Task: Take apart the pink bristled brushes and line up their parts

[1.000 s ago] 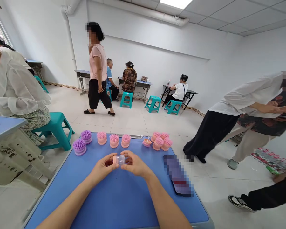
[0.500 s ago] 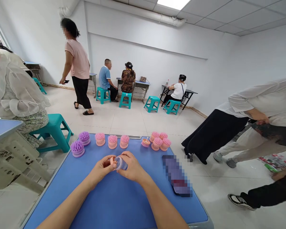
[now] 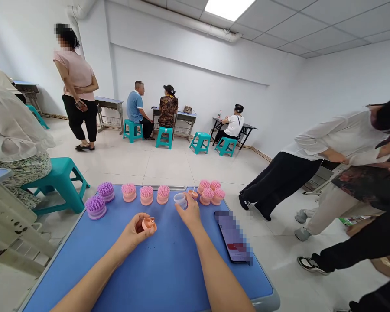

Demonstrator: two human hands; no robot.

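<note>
My left hand (image 3: 130,236) is shut around a small peach plastic cap (image 3: 148,224) near the middle of the blue table top (image 3: 149,268). My right hand (image 3: 190,213) pinches a clear plastic cup (image 3: 180,200) at the far side of the table. Just beyond that cup lies a small orange piece (image 3: 191,193) with a thin stem. Along the far edge stand two purple bristled massage brushes (image 3: 95,206) (image 3: 105,191) and several pink ones (image 3: 146,195), with more pink brushes clustered (image 3: 209,193) at the far right.
A phone (image 3: 233,237) with a pixelated screen lies at the table's right edge. A seated person's white blouse (image 3: 9,134) and a teal stool (image 3: 60,184) are to the left. A person in white (image 3: 328,147) leans near the right side.
My hands have moved apart. The clear cup and peach cap were held together at the middle; now the cup is farther forward in my right hand and the cap stays in my left.
</note>
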